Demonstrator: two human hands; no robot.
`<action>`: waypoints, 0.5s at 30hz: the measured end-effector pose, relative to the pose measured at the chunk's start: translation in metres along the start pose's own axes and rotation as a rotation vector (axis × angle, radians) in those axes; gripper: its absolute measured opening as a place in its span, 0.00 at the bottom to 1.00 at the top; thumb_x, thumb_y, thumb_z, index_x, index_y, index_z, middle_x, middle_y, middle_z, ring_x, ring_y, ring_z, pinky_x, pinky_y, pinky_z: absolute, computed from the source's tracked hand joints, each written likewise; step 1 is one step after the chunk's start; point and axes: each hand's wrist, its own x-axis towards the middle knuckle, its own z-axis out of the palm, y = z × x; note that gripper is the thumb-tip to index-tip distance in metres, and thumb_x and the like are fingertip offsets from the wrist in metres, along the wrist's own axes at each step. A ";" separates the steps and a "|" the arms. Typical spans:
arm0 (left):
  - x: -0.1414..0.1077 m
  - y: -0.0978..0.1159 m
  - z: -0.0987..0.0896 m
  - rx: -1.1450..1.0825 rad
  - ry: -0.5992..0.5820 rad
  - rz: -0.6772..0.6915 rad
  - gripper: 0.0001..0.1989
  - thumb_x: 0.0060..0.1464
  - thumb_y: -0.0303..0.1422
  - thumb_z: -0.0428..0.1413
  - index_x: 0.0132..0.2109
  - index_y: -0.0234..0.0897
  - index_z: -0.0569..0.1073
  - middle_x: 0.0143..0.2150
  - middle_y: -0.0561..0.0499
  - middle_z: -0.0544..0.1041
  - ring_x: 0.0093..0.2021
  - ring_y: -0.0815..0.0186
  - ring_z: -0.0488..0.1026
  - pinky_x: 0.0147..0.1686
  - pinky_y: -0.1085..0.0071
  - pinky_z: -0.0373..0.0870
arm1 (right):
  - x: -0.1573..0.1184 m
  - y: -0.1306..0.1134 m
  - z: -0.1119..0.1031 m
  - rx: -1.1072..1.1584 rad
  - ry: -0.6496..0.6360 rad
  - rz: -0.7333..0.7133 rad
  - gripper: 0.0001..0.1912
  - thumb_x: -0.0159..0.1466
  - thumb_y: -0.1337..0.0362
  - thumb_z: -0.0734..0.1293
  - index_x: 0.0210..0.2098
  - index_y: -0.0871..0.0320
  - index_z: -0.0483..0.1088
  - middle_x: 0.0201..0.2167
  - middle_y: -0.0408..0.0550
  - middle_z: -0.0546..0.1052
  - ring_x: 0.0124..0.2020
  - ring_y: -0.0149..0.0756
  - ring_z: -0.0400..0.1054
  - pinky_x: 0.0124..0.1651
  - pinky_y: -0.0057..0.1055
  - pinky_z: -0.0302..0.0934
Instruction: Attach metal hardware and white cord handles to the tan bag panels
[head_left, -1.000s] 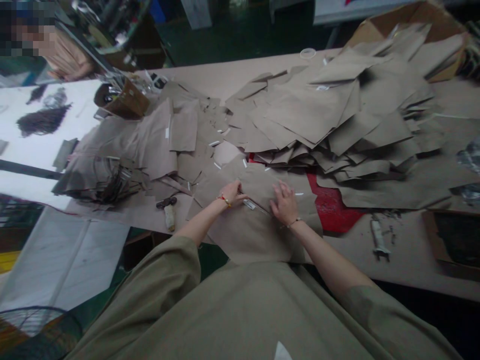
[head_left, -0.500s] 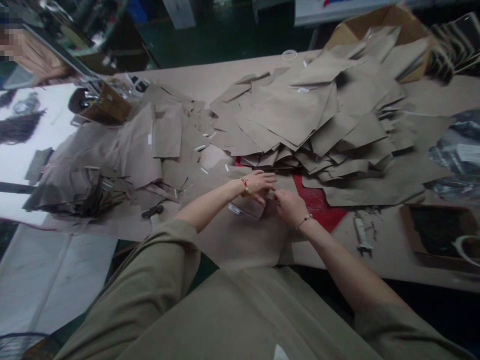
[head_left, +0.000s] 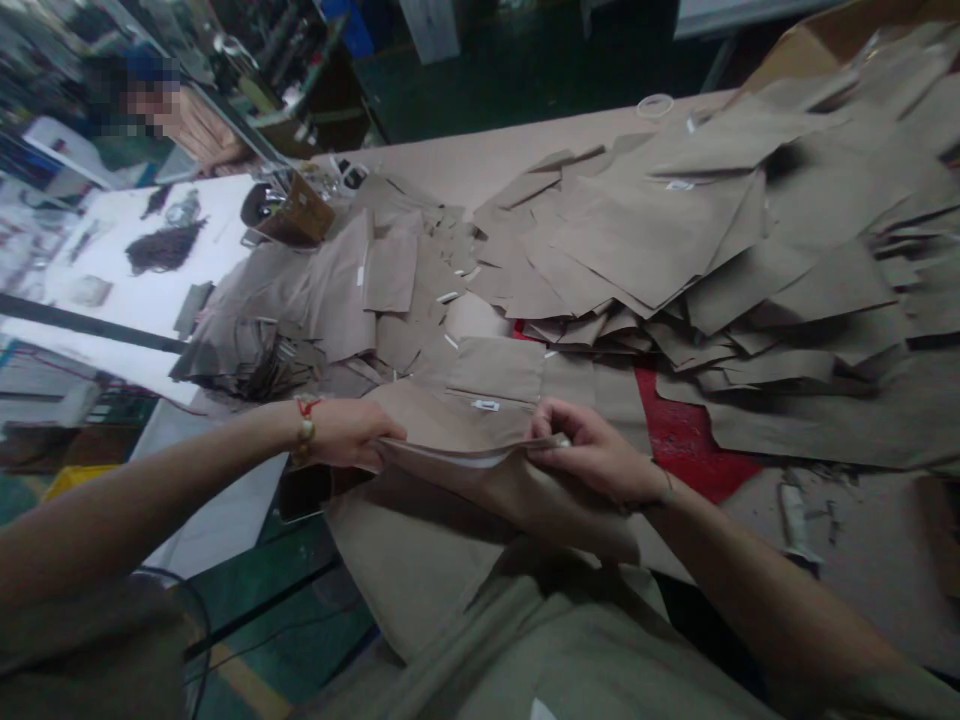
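My left hand [head_left: 341, 435] and my right hand [head_left: 592, 455] pinch opposite ends of the raised edge of a khaki cloth panel [head_left: 450, 480], which sags between them and hangs toward my body. A small white label [head_left: 486, 405] lies on the khaki cloth just beyond the raised edge. Behind my hands, a large heap of cut khaki cloth pieces [head_left: 660, 230] spreads across the table. The lower part of the panel is partly hidden by its raised fold.
The tan table top [head_left: 480, 160] has a red patch [head_left: 686, 435] near my right hand. A metal tool [head_left: 795, 520] lies at the right. A cardboard box [head_left: 832, 45] stands far right, and a smaller one [head_left: 292, 212] far left. A co-worker's arm [head_left: 202, 135] shows beyond the table.
My hands have moved apart, from close together on the cloth to its two ends. The cloth edge is now lifted and folded toward me. The view has swung, pushing the heap rightward.
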 end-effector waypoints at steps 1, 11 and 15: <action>0.012 -0.014 -0.005 -0.035 -0.054 -0.024 0.10 0.55 0.34 0.58 0.43 0.39 0.80 0.35 0.51 0.80 0.35 0.64 0.75 0.35 0.75 0.66 | 0.014 0.009 -0.014 0.021 0.006 0.075 0.19 0.62 0.53 0.71 0.34 0.58 0.58 0.30 0.42 0.67 0.30 0.27 0.59 0.34 0.24 0.55; 0.268 -0.144 -0.061 0.383 0.285 -0.241 0.22 0.48 0.35 0.64 0.52 0.38 0.79 0.70 0.41 0.62 0.67 0.51 0.62 0.63 0.64 0.63 | 0.148 0.139 -0.143 -1.334 0.062 0.350 0.12 0.69 0.62 0.63 0.47 0.62 0.72 0.57 0.61 0.69 0.57 0.47 0.64 0.58 0.39 0.61; 0.297 -0.177 -0.049 0.329 0.374 -0.310 0.33 0.47 0.39 0.66 0.60 0.39 0.72 0.66 0.40 0.67 0.62 0.53 0.69 0.60 0.65 0.66 | 0.155 0.151 -0.146 -1.436 0.174 0.418 0.15 0.69 0.60 0.62 0.53 0.56 0.71 0.61 0.59 0.66 0.59 0.51 0.64 0.55 0.47 0.64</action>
